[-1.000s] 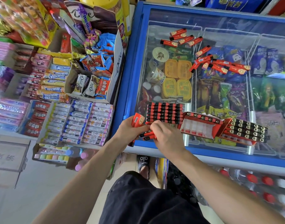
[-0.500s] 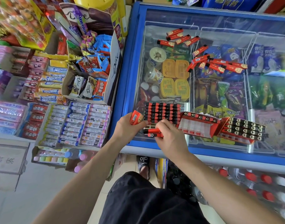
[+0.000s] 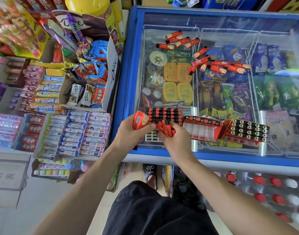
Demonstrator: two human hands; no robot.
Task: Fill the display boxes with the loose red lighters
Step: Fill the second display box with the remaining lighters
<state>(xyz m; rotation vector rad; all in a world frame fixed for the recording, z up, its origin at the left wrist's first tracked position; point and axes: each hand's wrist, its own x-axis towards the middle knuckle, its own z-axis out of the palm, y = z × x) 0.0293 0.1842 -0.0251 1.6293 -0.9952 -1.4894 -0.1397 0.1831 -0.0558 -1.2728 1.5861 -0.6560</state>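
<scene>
Gripping a small bundle of red lighters [image 3: 165, 130], the right hand [image 3: 176, 143] curls its fingers round them just above the near-left display box [image 3: 162, 116], while the left hand [image 3: 130, 134] holds that box's red end flap between thumb and fingers. 3 display boxes sit in a row along the near edge of the freezer lid [image 3: 221, 21]: the left one mostly filled with rows of black-capped lighters, the middle box [image 3: 203, 128] holding only 1 row at its far side, the right box [image 3: 247, 131] filled with about 4 rows. Loose lighters lie farther back on the glass in 2 groups: a far cluster [image 3: 177, 39] of 5 and a scattered group [image 3: 220, 65] of roughly 9 to its right. Under the glass are ice creams in wire baskets. Left of the freezer stand shelves of sweets [image 3: 74, 133] and chocolate; capped bottles [image 3: 272, 189] lie near right on the floor.
</scene>
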